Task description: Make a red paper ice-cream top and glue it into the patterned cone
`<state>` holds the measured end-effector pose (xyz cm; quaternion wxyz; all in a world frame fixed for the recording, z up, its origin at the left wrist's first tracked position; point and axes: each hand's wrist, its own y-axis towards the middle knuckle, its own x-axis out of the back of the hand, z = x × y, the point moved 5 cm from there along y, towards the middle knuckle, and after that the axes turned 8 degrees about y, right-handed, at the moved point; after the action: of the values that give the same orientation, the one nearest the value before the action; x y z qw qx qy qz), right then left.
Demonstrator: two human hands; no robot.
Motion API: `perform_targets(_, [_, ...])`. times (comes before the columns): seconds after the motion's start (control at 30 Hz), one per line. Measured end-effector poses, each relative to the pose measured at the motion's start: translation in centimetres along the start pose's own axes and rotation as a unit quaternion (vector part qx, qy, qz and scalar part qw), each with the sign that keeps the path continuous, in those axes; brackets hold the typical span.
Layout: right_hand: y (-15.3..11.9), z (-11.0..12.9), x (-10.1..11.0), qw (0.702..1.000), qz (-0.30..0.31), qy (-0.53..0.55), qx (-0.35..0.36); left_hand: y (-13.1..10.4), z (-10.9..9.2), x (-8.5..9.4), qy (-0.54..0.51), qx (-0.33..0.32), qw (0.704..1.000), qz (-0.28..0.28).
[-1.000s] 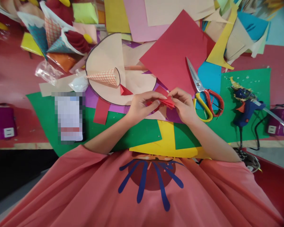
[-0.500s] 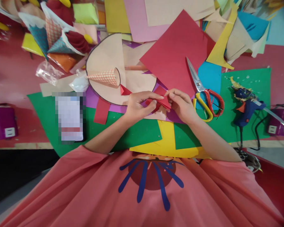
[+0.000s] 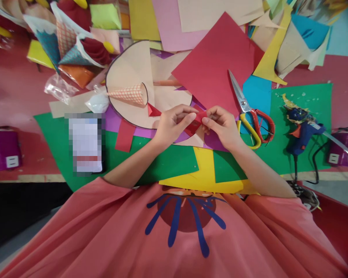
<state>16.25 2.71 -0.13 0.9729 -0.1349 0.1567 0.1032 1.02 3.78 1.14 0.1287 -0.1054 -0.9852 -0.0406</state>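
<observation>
The left hand (image 3: 171, 125) and right hand (image 3: 222, 125) pinch a small folded red paper (image 3: 200, 117) between thumbs and fingertips, above overlapping sheets on the bench (image 3: 343, 83). Behind them lies a flat, rounded cream paper shape (image 3: 124, 67) edged in a dark line, bearing a slim checkered cone (image 3: 130, 94); a small red folded triangle (image 3: 153, 111) sits near the cone's round mouth. A large, smooth red sheet (image 3: 217, 61) is set cornerwise beyond the hands. Metal-bladed scissors (image 3: 243, 106) with red and yellow handles rest beside the right hand, and a blue glue gun (image 3: 298, 141) lies on green paper (image 3: 281, 154).
</observation>
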Motion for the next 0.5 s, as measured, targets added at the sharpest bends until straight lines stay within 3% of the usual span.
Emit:
perform_targets(0.23, [-0.03, 0.17, 0.13, 0.999, -0.003, -0.035, 0.013, -0.05, 0.31, -0.70, -0.069, 0.075, 0.994, 0.044])
perform_targets(0.5, [-0.09, 0.43, -0.40, 0.997, 0.024, -0.067, 0.015, 0.07, 0.49, -0.64, -0.059, 0.047, 0.996, 0.039])
